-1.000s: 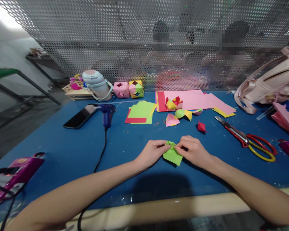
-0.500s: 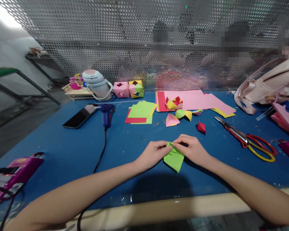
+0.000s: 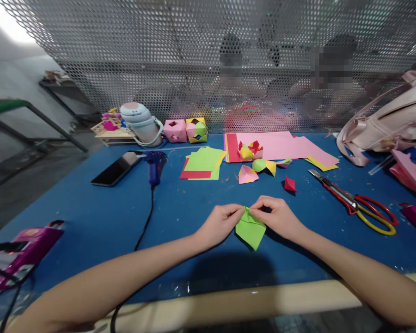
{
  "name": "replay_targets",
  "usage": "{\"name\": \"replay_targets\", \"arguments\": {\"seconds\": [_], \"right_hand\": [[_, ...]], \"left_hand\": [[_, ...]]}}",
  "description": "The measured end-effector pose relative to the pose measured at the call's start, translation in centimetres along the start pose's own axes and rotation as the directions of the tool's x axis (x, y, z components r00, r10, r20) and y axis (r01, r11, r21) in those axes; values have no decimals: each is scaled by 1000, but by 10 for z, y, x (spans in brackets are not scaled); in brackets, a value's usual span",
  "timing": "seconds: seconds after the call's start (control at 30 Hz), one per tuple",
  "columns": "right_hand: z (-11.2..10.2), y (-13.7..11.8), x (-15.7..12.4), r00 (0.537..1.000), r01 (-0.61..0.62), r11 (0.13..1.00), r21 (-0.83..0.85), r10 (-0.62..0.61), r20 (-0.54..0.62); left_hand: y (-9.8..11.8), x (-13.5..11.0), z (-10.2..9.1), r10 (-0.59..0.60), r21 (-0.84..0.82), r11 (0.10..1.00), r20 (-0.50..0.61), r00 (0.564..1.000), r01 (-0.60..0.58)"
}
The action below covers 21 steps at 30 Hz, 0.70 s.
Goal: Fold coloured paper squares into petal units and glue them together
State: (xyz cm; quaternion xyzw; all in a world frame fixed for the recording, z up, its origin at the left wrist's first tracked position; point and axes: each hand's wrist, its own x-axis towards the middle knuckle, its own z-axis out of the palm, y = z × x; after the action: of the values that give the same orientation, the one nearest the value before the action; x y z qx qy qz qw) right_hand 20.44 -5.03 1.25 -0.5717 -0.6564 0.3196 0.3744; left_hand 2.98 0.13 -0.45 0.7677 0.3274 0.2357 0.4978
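Observation:
A small green sheet of paper (image 3: 251, 232), partly folded along its far edge, is between my hands above the blue table. My left hand (image 3: 222, 223) pinches its far left edge between thumb and fingers. On the far right edge, my right hand (image 3: 274, 215) pinches it the same way. The paper's near corner points toward me. Beyond my hands lie a folded red paper piece (image 3: 290, 184), a pink folded piece (image 3: 247, 174) and a green-and-yellow joined piece (image 3: 266, 165).
A blue glue gun (image 3: 155, 167) with a cord and a phone (image 3: 117, 168) lie left. A paper stack (image 3: 204, 162) sits farther back. Right are a box cutter (image 3: 333, 189), scissors (image 3: 376, 212) and a bag (image 3: 391, 120). A perforated metal screen (image 3: 180, 60) rises behind the table (image 3: 100, 217).
My left thumb has drawn back from the middle of the green paper to its far left edge, so more of the fold shows. Both hands still hold it in nearly the same place.

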Motion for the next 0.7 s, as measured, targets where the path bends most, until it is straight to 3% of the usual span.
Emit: {"name": "replay_targets", "arguments": {"seconds": [0.33, 0.7], "right_hand": [[3, 2, 0, 1000, -26, 999, 43, 25, 15], [6, -1, 0, 999, 39, 999, 34, -39, -26]], "left_hand": [[-2, 0, 1, 4, 4, 1000, -22, 1000, -4], [-3, -2, 2, 25, 38, 999, -42, 999, -24]]}}
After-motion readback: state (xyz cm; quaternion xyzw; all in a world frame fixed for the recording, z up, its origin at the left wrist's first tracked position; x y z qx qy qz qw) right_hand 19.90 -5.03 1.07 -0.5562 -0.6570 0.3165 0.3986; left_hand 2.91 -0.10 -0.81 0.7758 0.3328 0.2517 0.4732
